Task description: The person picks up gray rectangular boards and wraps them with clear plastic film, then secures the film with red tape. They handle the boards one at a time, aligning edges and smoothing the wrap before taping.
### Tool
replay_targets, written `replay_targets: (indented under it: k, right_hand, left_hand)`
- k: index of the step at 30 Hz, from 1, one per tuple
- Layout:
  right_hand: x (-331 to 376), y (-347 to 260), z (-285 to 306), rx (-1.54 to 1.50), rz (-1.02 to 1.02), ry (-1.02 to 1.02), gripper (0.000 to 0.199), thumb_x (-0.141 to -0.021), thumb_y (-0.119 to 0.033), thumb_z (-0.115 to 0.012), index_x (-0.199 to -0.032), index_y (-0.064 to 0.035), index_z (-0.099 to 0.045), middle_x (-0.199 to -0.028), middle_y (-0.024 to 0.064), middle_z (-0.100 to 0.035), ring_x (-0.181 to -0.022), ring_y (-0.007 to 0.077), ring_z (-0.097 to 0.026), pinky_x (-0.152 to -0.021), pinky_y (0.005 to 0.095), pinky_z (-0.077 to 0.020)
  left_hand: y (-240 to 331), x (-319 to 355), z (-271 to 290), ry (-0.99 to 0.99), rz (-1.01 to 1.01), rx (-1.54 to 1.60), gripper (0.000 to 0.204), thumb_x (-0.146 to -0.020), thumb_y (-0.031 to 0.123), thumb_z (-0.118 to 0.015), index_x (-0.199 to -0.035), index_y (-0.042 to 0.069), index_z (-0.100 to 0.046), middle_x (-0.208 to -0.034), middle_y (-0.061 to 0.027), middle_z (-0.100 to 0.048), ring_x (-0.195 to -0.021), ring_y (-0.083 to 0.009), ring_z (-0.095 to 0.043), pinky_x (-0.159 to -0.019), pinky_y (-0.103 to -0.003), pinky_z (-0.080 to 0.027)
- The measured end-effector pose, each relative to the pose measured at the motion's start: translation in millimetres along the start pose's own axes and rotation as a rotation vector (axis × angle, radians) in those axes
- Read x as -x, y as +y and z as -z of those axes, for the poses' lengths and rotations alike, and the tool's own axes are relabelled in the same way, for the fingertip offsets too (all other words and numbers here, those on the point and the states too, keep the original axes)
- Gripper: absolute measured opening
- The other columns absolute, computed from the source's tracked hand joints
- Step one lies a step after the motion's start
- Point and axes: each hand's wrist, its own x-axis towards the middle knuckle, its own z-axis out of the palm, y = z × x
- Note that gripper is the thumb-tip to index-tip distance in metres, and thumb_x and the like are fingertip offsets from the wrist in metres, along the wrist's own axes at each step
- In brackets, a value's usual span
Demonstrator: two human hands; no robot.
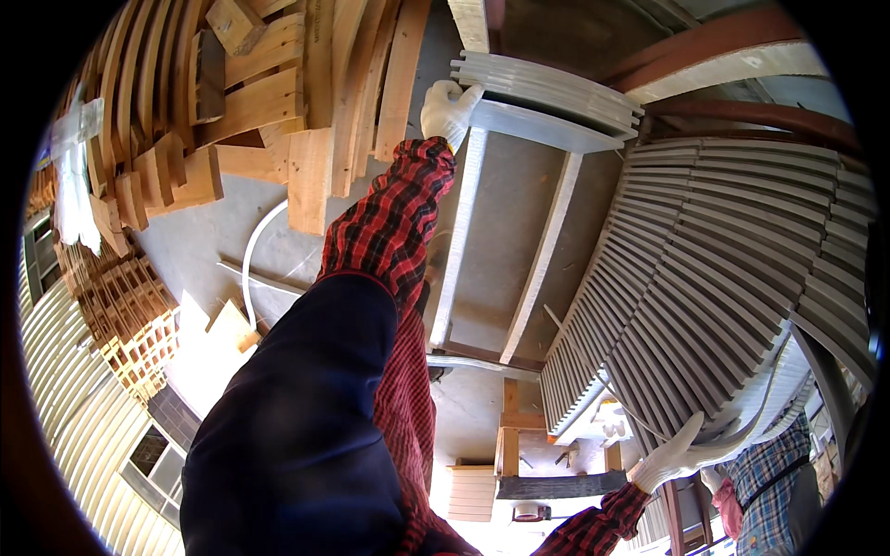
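My left hand (449, 113), in a white glove, is closed round the near-left end of a short stack of grey slats (547, 88). A flat grey strip (547, 128) lies just below that stack, resting across pale metal bars. Far to the lower right is my right hand (666, 461), also gloved in white. Its thumb is raised and its fingers stretch out along the lower end of a large pile of long grey slats (705, 278). Whether those fingertips touch the pile cannot be made out.
Wooden pallets and planks (264, 102) are heaped at the upper left. Pale metal bars (542, 255) span the rack in the middle. Reddish-brown beams (714, 51) cross the upper right. A co-worker in a blue checked shirt (769, 486) stands at the lower right. A white hose (248, 250) curves over the floor.
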Motion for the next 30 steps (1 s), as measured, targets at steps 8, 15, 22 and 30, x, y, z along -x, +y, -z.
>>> replay_targets:
  k: [8,15,22,30]
  right_hand:
    - [1,13,-1,0.084,-0.023,0.023,0.088,-0.087,-0.054,-0.063,-0.159,-0.0179,-0.025,-0.157,0.0194,-0.035,-0.137,0.0443,-0.047,-0.108,0.0617,-0.0477]
    - [5,16,-2,0.024,-0.075,0.008,0.084,-0.093,-0.042,-0.065,-0.158,-0.0085,-0.026,-0.158,0.0224,-0.031,-0.144,0.0426,-0.037,-0.117,0.0589,-0.0377]
    - [3,-30,5,-0.235,-0.092,0.052,0.087,-0.088,-0.018,-0.068,-0.158,0.0025,-0.022,-0.154,0.0296,-0.036,-0.142,0.0402,-0.041,-0.118,0.0498,-0.033]
    - [5,-14,12,-0.206,-0.105,0.128,0.085,-0.082,-0.033,-0.081,-0.15,0.0005,-0.041,-0.142,0.0236,-0.053,-0.132,0.0378,-0.051,-0.111,0.0453,-0.0401]
  left_hand:
    - [5,8,26,-0.23,-0.495,-0.657,0.037,-0.082,0.032,-0.08,-0.109,0.009,-0.068,-0.107,-0.0141,-0.068,-0.103,-0.0335,-0.066,-0.091,-0.045,-0.052]
    - [42,16,-38,-0.87,-0.668,-1.206,0.024,-0.09,0.021,-0.063,-0.107,0.005,-0.069,-0.102,-0.0185,-0.072,-0.098,-0.0394,-0.069,-0.08,-0.051,-0.056]
    - [37,42,-19,-0.883,-0.843,-1.194,0.025,-0.088,0.025,-0.061,-0.098,0.005,-0.072,-0.093,-0.0208,-0.072,-0.089,-0.0411,-0.07,-0.078,-0.052,-0.057]
    - [36,132,111,-0.985,-0.37,-0.878,0.049,-0.084,0.045,-0.064,-0.096,-0.001,-0.072,-0.088,-0.0254,-0.07,-0.083,-0.0402,-0.069,-0.076,-0.047,-0.051]
